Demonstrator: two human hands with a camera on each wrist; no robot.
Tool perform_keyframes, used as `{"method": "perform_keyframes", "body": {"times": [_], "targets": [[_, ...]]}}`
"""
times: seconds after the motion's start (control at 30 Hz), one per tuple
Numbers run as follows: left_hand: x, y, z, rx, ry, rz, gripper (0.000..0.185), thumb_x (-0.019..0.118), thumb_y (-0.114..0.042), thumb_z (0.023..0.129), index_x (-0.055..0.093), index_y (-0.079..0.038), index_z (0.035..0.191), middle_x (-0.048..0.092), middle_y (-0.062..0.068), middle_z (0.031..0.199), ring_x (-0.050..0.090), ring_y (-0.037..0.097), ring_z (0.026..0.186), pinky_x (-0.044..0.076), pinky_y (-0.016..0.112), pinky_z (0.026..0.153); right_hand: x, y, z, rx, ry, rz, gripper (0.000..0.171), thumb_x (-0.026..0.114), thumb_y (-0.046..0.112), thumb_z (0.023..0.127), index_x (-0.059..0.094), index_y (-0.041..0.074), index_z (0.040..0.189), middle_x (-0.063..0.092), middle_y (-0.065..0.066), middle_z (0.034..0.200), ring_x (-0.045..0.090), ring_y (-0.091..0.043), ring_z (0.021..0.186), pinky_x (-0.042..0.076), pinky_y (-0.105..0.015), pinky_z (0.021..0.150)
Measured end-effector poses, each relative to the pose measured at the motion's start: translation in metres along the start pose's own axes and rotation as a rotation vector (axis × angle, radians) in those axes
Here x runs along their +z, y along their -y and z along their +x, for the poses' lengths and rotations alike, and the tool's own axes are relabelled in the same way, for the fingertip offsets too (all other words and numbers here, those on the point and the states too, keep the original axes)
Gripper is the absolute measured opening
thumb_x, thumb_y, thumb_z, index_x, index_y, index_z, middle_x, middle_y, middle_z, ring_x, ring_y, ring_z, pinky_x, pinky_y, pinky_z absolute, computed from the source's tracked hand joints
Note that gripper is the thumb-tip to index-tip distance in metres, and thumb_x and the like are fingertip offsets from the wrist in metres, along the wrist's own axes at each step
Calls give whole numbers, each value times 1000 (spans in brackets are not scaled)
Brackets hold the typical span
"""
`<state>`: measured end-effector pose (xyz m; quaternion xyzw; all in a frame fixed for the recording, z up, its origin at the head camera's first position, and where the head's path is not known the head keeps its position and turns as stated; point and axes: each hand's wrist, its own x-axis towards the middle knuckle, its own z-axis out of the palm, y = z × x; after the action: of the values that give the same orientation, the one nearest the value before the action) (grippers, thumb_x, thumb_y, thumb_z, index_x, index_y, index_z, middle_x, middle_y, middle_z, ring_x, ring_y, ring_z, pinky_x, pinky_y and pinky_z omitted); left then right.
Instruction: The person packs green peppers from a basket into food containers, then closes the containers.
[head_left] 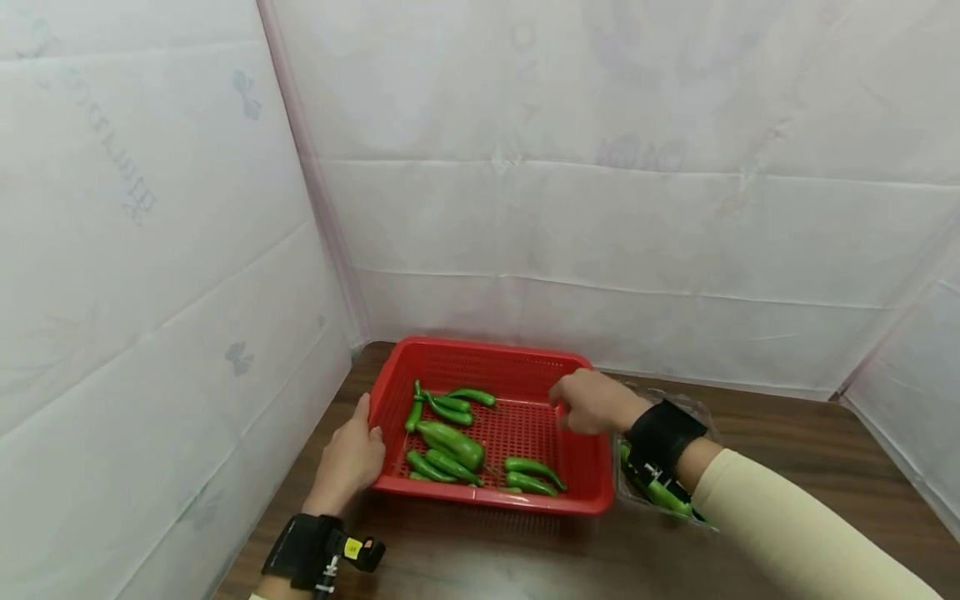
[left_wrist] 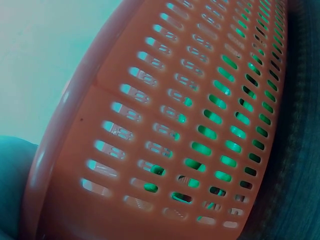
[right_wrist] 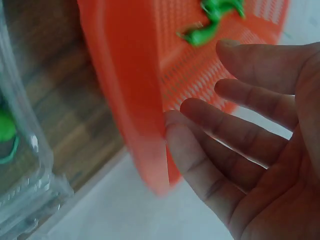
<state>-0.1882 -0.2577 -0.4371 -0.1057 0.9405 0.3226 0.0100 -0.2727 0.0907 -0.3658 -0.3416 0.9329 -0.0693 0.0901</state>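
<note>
A red plastic basket (head_left: 487, 342) with slotted walls stands on the table, holding several green chili peppers (head_left: 442, 465) and one larger, thicker green pepper (head_left: 452, 444). At its left wall, my left hand (head_left: 348, 458) holds the rim; the left wrist view shows the basket's slotted outer side (left_wrist: 175, 115), with most of that hand hidden. My right hand (head_left: 596, 402) is over the basket's right end. In the right wrist view, the right hand (right_wrist: 255, 135) has loosely bent, parted fingers beside the basket wall (right_wrist: 125, 90), with nothing between them.
To the right of the basket is a clear plastic container (head_left: 705, 410), partly covered by my right forearm, with green peppers (head_left: 663, 496) inside. Pale sheeting (head_left: 600, 225) hangs behind and on both sides of the brown wooden table (head_left: 795, 450).
</note>
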Motion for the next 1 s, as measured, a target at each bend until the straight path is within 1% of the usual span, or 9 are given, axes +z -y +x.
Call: {"method": "perform_keyframes", "body": {"times": [0.2,0.27,0.33,0.47,0.53,0.63,0.7,0.8,1.0], "targets": [[-1,0,-1,2,-11,-11,68,44,-13,108,11,2,166,54,36,147,65,45,118,52,63,94,23,28,17,-34,124,-58,28,85,20,87,79,6,111,79,-7,103,71,-16,84,59,-36,81],[-2,0,-2,6,-18,-13,68,44,-13,107,12,2,165,54,36,146,65,44,116,53,62,93,28,38,22,-39,187,-78,22,86,24,86,78,8,98,73,1,85,62,-12,73,54,-30,72],[-2,0,-2,7,-21,-13,68,43,-13,107,12,3,165,55,36,145,65,45,116,53,63,93,33,46,27,-56,232,-110,22,88,26,85,72,11,81,55,6,67,47,-9,63,42,-26,62],[-3,2,-3,-15,-12,-3,68,43,-13,107,12,2,166,54,35,147,65,46,119,52,63,95,43,57,35,-89,298,-172,45,89,28,83,51,17,62,30,9,60,28,-9,59,26,-26,57],[-2,2,-3,-25,-5,0,68,44,-14,107,12,1,166,53,35,148,64,45,120,52,63,95,49,60,38,-101,313,-201,48,90,29,82,49,20,60,31,11,59,29,-8,58,27,-25,56],[0,1,-4,-33,0,-3,68,45,-13,107,13,1,166,52,34,149,65,43,119,53,63,96,56,64,41,-115,317,-247,41,92,31,80,57,20,62,40,12,59,35,-7,57,33,-24,56],[1,0,-4,-34,-2,-7,68,45,-13,107,14,2,166,53,34,149,65,42,118,53,63,96,59,67,43,-118,315,-274,29,93,33,78,67,22,69,55,13,64,45,-5,60,41,-23,59],[3,-1,-5,-31,-6,-9,68,45,-13,107,14,2,165,54,34,148,66,40,116,53,62,95,63,70,43,-112,329,-304,23,93,34,78,74,22,80,66,11,74,53,-5,65,48,-23,65],[1,-3,-3,-22,-19,-11,67,46,-13,107,15,1,165,55,33,147,66,39,114,54,61,93,63,73,46,-86,327,-356,29,94,32,76,69,20,80,62,10,73,51,-6,65,46,-25,63]]}}
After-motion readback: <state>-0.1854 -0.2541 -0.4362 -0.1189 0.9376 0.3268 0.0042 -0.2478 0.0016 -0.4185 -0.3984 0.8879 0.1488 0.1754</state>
